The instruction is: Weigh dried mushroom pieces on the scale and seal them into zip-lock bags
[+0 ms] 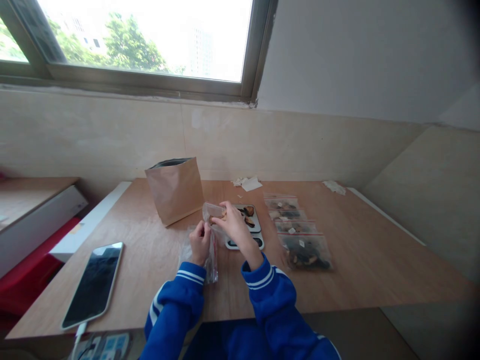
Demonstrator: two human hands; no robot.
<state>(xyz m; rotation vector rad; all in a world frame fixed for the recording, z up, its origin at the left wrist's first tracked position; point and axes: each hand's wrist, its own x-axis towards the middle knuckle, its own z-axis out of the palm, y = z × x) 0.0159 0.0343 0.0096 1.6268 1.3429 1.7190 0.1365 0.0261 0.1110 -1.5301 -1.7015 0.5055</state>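
My left hand is closed on the edge of a small clear plastic bag. My right hand reaches over the digital scale, its fingers closed at the bag's opening around a brownish piece, too small to make out well. Dark and tan dried pieces lie on the scale's platform, partly hidden by my right hand. Flat clear zip bags with a red strip lie on the table beneath and beside my left hand.
A brown paper bag stands open at the back left. Several filled zip bags overlap on the right. A phone with a cable lies at the left. Paper scraps lie near the wall.
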